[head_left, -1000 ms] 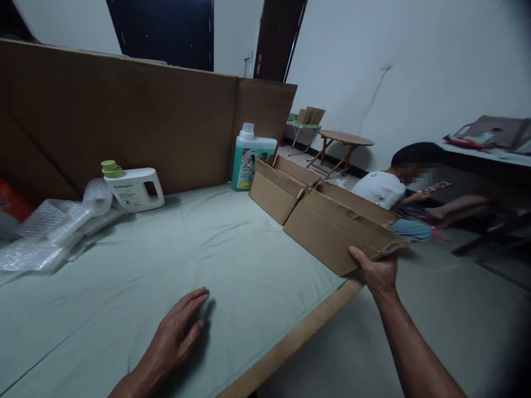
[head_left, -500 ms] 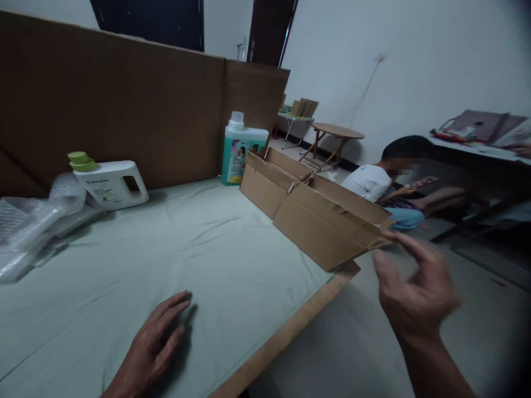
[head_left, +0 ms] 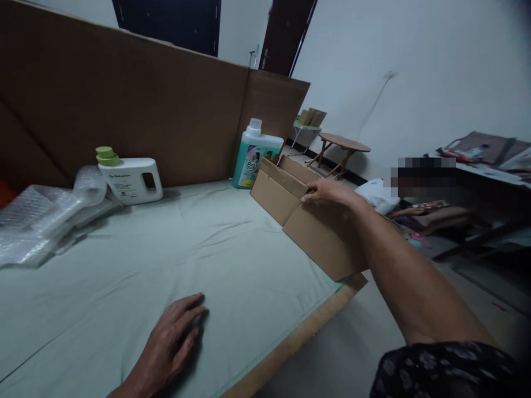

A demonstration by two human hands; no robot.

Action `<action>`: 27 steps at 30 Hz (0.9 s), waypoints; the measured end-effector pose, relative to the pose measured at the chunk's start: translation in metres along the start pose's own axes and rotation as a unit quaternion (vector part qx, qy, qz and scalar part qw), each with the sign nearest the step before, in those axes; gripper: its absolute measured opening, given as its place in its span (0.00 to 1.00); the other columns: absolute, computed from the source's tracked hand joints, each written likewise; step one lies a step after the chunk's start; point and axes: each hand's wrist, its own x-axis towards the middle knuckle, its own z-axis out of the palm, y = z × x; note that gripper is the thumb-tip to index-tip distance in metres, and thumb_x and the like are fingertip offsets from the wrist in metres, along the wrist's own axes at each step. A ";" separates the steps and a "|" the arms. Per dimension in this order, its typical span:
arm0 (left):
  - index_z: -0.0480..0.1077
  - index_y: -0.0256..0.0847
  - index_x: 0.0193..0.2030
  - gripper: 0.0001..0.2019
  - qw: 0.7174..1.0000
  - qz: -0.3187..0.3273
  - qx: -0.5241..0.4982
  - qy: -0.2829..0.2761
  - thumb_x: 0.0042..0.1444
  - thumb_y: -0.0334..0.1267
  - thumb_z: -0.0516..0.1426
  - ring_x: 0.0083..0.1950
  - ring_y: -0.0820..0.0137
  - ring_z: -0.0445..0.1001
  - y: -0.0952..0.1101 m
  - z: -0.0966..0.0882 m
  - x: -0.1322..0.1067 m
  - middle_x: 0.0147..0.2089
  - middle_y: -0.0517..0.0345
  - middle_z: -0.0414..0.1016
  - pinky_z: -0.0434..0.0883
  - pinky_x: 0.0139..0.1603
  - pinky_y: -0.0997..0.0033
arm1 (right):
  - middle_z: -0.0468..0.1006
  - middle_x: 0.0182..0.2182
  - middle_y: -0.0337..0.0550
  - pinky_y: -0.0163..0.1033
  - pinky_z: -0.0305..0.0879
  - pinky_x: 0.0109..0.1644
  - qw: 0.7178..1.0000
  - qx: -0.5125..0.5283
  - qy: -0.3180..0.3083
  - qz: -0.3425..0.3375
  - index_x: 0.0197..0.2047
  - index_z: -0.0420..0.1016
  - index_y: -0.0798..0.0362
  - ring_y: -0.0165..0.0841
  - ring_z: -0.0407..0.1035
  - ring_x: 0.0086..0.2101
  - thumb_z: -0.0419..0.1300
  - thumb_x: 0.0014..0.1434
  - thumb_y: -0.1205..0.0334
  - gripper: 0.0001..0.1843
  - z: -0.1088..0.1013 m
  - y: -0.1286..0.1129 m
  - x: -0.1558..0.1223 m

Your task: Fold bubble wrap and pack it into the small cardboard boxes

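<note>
Far left: crinkly clear bubble wrap [head_left: 37,221], smooth white plastic jug with green cap [head_left: 130,179]. Left hand [head_left: 170,345] lies open, flat on the cloth-covered bench [head_left: 232,260]. Brown corrugated cardboard box [head_left: 307,232] sits at the bench's right edge, corner overhanging. Right hand [head_left: 327,192] grips its thin top flap. Risk as I see it: the flap creases or tears, or the box tips off the edge.

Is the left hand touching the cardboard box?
No, the left hand lies flat on the green sheet, well apart from the box; only the right hand is on it.
</note>
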 end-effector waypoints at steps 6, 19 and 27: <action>0.69 0.45 0.58 0.16 1.000 0.019 0.010 0.009 0.64 0.32 0.52 0.59 0.60 0.76 0.000 0.004 -0.003 0.61 0.46 0.75 0.80 0.52 0.61 | 0.84 0.36 0.48 0.35 0.62 0.33 0.998 -0.028 -0.042 0.037 0.42 0.84 0.56 0.36 0.75 0.36 0.61 0.59 0.54 0.16 0.002 -0.013 0.002; 0.69 0.44 0.55 0.16 0.998 0.040 0.043 -0.002 0.63 0.31 0.52 0.58 0.60 0.77 0.002 0.002 -0.001 0.56 0.48 0.78 0.80 0.51 0.58 | 0.84 0.35 0.51 0.38 0.66 0.35 0.997 -0.040 -0.028 0.057 0.41 0.85 0.55 0.42 0.77 0.38 0.63 0.56 0.55 0.15 0.006 -0.033 0.009; 0.69 0.43 0.57 0.17 0.998 0.040 0.043 -0.012 0.63 0.31 0.52 0.59 0.59 0.75 0.000 0.002 -0.003 0.58 0.47 0.77 0.79 0.53 0.55 | 0.77 0.56 0.54 0.41 0.68 0.49 0.999 -0.033 0.003 0.002 0.67 0.66 0.57 0.46 0.74 0.51 0.64 0.57 0.55 0.36 -0.002 -0.013 -0.036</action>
